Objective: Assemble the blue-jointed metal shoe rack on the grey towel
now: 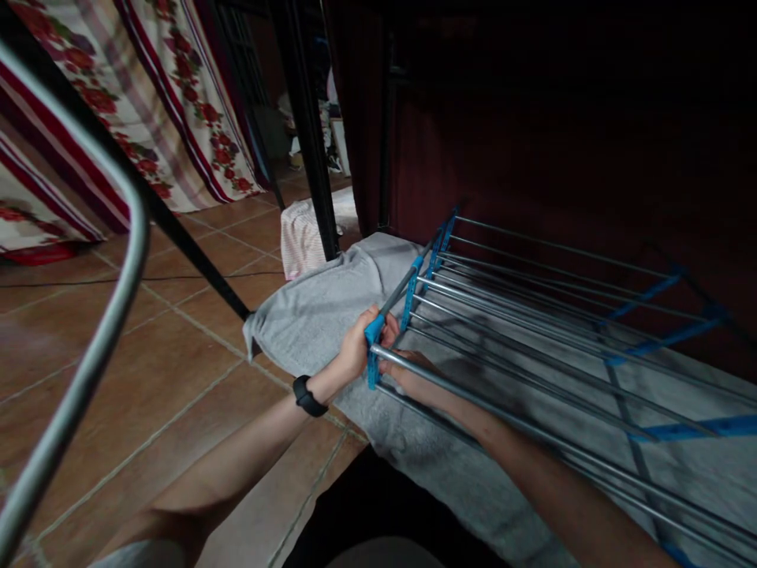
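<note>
A metal clothes drying rack [509, 402] with blue plastic joints lies across a grey blanket [331, 315]. At its near left corner, my left hand [356, 341], with a black band on the wrist, is closed around the blue corner joint [374, 329]. My right hand [414, 375] reaches beneath the front tube to the same corner. Its fingers are bent against the inner side of the blue piece, and the tube and joint partly hide them. Parallel bars stretch from this end toward the right.
A curved metal tube [139, 221] rises close on the left. Dark frame posts [313, 142] stand beyond the blanket. Floral curtains [147, 102] hang over the tiled floor [147, 355], where a thin cable [236, 275] runs. A dark red panel [532, 158] stands behind the rack.
</note>
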`<state>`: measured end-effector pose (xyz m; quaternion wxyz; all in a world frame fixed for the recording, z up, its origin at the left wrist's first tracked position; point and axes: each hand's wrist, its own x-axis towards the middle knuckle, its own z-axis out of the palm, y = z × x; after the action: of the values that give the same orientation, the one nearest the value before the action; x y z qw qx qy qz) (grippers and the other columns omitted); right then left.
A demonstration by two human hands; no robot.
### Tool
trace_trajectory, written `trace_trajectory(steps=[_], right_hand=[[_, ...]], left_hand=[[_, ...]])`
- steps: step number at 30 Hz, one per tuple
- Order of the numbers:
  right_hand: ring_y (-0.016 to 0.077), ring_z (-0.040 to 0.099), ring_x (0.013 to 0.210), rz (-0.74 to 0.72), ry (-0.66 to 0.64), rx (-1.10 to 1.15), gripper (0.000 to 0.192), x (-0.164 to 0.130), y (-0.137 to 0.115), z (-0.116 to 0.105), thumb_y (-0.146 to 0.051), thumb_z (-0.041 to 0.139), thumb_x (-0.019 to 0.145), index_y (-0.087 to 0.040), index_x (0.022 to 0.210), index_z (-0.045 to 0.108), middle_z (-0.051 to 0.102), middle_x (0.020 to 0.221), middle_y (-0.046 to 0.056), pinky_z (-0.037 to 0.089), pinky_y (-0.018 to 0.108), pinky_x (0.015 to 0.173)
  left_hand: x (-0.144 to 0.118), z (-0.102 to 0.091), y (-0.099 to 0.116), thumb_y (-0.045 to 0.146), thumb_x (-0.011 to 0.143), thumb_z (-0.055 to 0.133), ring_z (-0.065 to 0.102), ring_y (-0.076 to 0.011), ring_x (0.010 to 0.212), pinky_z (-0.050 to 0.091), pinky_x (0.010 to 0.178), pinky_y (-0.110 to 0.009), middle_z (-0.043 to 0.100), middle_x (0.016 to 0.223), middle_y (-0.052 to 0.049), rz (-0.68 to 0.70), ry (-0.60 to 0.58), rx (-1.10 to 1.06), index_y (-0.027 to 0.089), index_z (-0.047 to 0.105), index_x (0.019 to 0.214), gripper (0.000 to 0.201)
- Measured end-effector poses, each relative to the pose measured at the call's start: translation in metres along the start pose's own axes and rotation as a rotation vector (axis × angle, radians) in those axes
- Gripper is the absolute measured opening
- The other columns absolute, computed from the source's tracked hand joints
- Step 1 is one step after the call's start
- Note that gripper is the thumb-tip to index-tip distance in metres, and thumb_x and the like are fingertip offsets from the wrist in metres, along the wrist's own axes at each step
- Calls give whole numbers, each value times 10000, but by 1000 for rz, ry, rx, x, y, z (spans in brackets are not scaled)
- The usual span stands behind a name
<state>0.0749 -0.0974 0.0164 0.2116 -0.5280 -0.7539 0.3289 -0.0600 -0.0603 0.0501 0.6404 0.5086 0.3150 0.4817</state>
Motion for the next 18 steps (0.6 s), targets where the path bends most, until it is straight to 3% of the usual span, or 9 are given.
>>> trace_trajectory(steps=[6, 18], right_hand=[[198, 613, 806, 94, 12, 14, 267, -2, -4, 5, -321, 493, 988, -162, 943, 703, 683, 834, 42, 406, 263, 639], [248, 648, 952, 73, -12, -88, 291, 0, 6, 5, -364, 490, 1011, -206, 1096, 719, 706, 1005, 70, 474, 328, 798]], left_hand=[[1, -1, 0, 657, 870, 399, 389, -128, 468, 290, 486, -285, 475, 493, 0, -32, 9, 14, 169, 592, 658, 566], [5, -7, -8, 601, 889, 391, 352, -120, 464, 272, 482, -273, 429, 474, 5, -8, -12, 6, 158, 612, 632, 558]])
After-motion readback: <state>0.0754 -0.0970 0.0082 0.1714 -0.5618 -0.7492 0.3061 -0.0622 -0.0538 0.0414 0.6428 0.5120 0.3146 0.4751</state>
